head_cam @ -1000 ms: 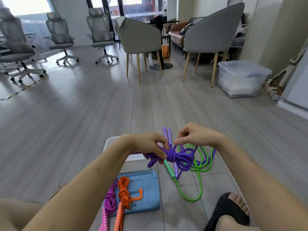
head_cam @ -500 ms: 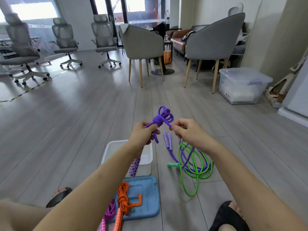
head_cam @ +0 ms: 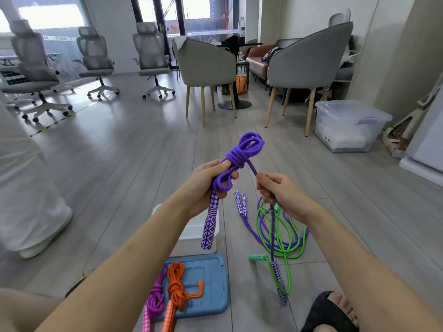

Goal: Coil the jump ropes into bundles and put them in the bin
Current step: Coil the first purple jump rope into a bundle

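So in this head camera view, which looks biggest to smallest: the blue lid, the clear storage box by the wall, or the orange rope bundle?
1. Clear storage box
2. Blue lid, close behind; it is nearer the camera, so true order is unsure
3. Orange rope bundle, plainly smallest

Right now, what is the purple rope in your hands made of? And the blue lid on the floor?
The purple rope looks like braided fabric cord, soft and matte: a woven texture shows along its wraps. Its handle has a purple-and-white diamond pattern; whether that is a woven cover or print, I cannot tell. The blue lid looks like smooth moulded plastic, with rounded corners and raised ridges.
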Tool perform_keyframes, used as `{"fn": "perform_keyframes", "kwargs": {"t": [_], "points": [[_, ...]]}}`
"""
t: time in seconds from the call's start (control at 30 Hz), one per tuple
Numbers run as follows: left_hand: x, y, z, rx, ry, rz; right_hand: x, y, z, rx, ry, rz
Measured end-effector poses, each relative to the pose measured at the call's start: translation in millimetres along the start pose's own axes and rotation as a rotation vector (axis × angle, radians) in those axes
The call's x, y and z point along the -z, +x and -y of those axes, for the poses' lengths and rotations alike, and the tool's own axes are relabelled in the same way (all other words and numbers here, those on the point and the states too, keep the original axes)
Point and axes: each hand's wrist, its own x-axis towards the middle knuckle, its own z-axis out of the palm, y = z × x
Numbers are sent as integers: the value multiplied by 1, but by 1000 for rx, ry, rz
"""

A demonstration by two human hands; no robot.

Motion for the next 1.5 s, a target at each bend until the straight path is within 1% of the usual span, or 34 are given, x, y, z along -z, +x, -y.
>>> {"fn": "perform_keyframes", "kwargs": {"t": [0.1,0.23,0.27,0.33,0.4,0.47,0.53,0.67,0.77,0.83,0.93,1.0,1.13,1.2,1.27,1.37,1.43,1.5], "points": [[3,-1,-3,51,26,137,8,0,-4,-20,110,69],[3,-4,-3,132,139,306,20,4,-4,-79,24,194],[2,-5,-3,150,169,335,23,4,-3,-78,-14,215],[3,-5,-1,188,285,374,32,5,2,-43,-180,253],[4,-3,5,241,498,398,35,6,8,-67,-350,292],[3,0,14,302,712,412,35,10,11,-92,-498,294],[2,3,25,347,808,387,25,14,14,-79,-631,264],[3,7,42,357,913,255,2,15,12,-20,-829,155],[3,8,53,325,978,100,-9,16,8,0,-912,97],[2,11,61,268,998,-40,-14,15,7,0,-908,68],[6,18,71,157,944,-248,-17,13,10,38,-811,34],[7,20,71,86,821,-354,-17,12,12,64,-710,37],[-2,22,59,-69,532,-471,-15,6,18,99,-457,4],[-8,22,52,-121,419,-496,-15,2,20,88,-274,34],[-14,22,44,-138,308,-470,-12,-1,19,66,-116,79],[-18,18,29,-115,110,-326,-4,-4,9,15,-6,166],[-17,16,23,-78,0,-199,-1,-4,-2,-28,-101,167],[-14,12,20,-21,-43,-107,0,-2,-13,-51,-170,67]]}}
